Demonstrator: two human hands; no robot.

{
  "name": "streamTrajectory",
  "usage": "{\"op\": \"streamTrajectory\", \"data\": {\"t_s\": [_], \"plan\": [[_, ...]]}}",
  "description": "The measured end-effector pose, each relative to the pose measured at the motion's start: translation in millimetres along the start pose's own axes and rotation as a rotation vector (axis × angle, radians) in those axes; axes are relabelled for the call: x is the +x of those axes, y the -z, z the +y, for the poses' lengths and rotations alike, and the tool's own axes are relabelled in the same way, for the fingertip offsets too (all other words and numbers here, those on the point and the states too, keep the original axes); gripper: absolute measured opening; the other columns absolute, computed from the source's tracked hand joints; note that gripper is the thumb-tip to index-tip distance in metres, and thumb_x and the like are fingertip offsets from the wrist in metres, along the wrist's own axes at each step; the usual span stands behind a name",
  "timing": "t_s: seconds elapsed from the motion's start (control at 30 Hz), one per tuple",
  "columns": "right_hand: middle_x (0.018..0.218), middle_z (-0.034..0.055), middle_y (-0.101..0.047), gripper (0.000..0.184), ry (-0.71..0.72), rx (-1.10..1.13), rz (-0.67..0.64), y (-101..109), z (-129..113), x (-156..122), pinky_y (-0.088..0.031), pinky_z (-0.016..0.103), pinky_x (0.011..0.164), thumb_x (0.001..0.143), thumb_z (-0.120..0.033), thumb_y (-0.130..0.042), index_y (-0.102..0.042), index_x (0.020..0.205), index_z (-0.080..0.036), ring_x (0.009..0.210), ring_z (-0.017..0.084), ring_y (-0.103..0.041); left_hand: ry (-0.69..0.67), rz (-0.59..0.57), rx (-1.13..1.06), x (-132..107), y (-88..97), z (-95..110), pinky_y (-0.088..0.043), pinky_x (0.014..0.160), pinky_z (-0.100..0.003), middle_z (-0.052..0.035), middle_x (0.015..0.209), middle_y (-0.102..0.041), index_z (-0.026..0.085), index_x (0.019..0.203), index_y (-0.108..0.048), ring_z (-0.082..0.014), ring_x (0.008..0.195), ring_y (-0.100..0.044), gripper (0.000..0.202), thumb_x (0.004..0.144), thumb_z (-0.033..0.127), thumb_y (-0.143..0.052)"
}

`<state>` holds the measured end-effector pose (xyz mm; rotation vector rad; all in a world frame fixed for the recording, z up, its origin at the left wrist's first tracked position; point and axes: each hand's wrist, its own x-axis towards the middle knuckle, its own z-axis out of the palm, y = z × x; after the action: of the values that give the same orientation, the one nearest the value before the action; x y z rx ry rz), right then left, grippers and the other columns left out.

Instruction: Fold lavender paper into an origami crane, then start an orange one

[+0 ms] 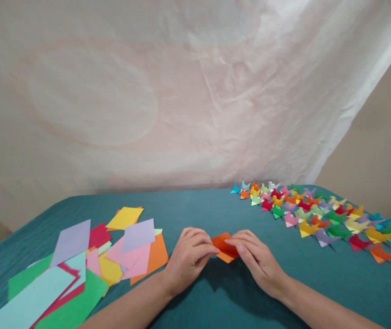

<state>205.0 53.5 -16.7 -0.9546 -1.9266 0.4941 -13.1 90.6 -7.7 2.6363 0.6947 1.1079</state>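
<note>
A small piece of orange paper [227, 253], partly folded with a crease across it, is held between both hands just above the table. My left hand [192, 253] pinches its left corner between thumb and fingers. On the other side, my right hand [255, 256] grips the right edge, its fingertips resting on the upper part of the paper. The underside of the paper and some of the fingers are hidden.
Loose sheets of coloured paper, among them a yellow sheet [125, 218] and a green sheet [75, 304], lie overlapping on the left. Rows of folded paper birds [308, 228] stand on the right. A teal cloth [182, 201] covers the table; a pale curtain [182, 100] hangs behind.
</note>
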Motion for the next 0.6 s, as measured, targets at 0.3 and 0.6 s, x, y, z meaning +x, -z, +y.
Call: {"op": "streamTrajectory", "data": {"t_s": [0.3,0.6], "plan": [[0.09,0.0073,-0.064,0.036,-0.263,0.072,0.087,-0.4,8.3,2.6,-0.047,0.027,0.077,0.094,-0.035,-0.037,-0.068,0.097,-0.016,0.085,0.018,-0.06,0.071,0.024,0.041,0.2,-0.3,-1.5,-0.038,0.087,-0.038,-0.0014,0.084,-0.067,0.024,0.084,-0.067,-0.0184,0.095,-0.054,0.016,0.086,0.014,-0.054],[0.093,0.0077,-0.065,0.029,-0.261,0.084,0.059,0.2,8.3,3.7,-0.047,0.028,0.079,0.091,-0.03,-0.044,-0.069,0.099,-0.017,0.088,0.019,-0.06,0.136,-0.003,0.099,0.0,-2.0,-2.2,-0.038,0.09,-0.039,-0.0019,0.092,-0.066,0.022,0.086,-0.065,-0.0201,0.1,-0.053,0.014,0.08,0.011,-0.058]]}}
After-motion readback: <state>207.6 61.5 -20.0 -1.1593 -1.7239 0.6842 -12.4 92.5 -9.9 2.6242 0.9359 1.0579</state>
